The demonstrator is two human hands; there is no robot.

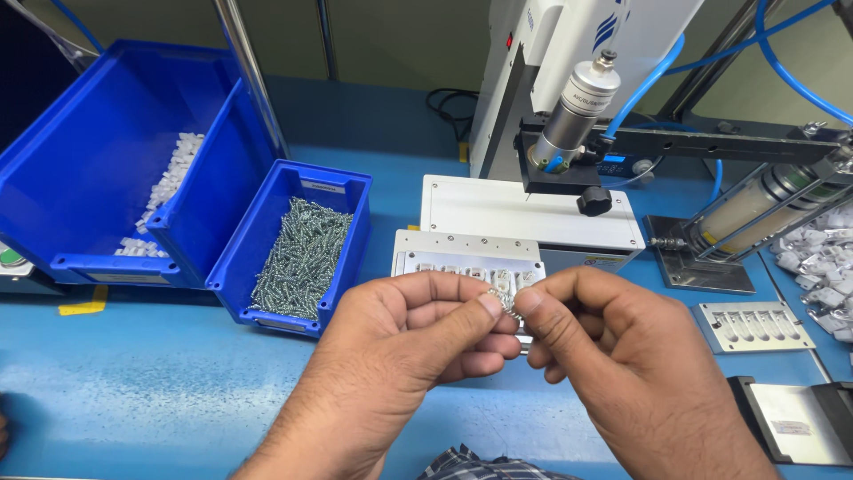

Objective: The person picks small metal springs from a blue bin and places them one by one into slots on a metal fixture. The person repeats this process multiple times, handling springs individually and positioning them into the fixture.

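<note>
My left hand (418, 342) and my right hand (595, 342) meet at their fingertips just in front of a white fixture plate (466, 253). Between thumbs and forefingers they pinch small silver screws (506, 300), mostly hidden by the fingers. The fixture plate holds a row of small white plastic parts. A small blue bin (346, 191) full of silver screws stands to the left of my left hand.
A large blue bin (98, 169) with white plastic pieces sits far left. Behind the fixture stands a white press machine (569, 89) with a silver cylinder and blue air hoses. A metal jig (753, 326), a dark tray (800, 422) and loose white parts (822, 253) lie to the right.
</note>
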